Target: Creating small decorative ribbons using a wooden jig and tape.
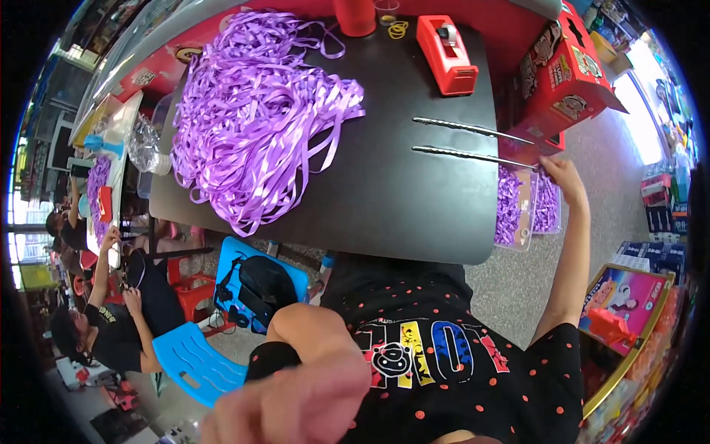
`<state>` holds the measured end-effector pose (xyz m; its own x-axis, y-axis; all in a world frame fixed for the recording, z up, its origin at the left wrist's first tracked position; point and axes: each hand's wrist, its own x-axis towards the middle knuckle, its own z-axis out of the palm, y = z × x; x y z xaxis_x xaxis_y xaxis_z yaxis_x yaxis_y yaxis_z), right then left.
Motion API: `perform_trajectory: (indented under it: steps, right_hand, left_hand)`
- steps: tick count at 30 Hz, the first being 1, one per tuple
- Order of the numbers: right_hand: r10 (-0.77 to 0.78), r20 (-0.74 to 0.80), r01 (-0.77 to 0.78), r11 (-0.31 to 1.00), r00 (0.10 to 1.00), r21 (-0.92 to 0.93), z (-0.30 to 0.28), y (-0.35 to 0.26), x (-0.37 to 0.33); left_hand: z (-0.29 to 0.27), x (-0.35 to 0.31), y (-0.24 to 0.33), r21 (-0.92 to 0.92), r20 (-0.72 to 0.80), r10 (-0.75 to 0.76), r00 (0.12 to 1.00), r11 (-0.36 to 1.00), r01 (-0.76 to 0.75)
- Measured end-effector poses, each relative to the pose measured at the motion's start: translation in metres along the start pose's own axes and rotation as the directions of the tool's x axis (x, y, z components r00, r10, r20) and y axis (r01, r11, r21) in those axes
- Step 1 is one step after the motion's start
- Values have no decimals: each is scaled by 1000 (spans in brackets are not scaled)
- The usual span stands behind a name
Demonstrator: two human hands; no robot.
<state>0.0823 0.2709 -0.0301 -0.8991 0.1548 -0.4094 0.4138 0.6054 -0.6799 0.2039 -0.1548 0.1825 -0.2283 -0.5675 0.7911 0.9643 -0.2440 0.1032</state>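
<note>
My left hand [296, 405] is raised close to the camera at the bottom, blurred, so whether it holds anything cannot be made out. At the table's right edge my right hand [566, 181] has its fingers closed near the tip of a thin twisted metal rod [473, 154]; what they pinch is hidden or too small to name. A second rod [462, 126] lies parallel, both jutting past the edge. Below that hand, clear plastic boxes [523, 235] hold small purple ribbon pieces [509, 200]. A large heap of purple ribbon [259, 111] covers the dark table's [399, 214] left part.
A red tape dispenser [450, 59], yellow rubber bands [398, 29] and a red cup [355, 16] stand at the back. Red cartons [566, 74] rise at the right. A blue stool [198, 362] and a bag [266, 288] sit left; another person [111, 325] works beyond.
</note>
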Motion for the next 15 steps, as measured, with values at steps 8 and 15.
perform_trajectory:
  steps: [8, 15]
  right_hand:
    - [77, -184, -28, 967, 980, 253, 131, 144, -43]
    - [454, 11, -376, 723, 891, 579, 252, 187, -139]
  left_hand:
    - [-38, -26, -14, -283, -4, 318, 948, 909, -306]
    - [-154, -9, -119, 907, 354, -643, 679, 61, -416]
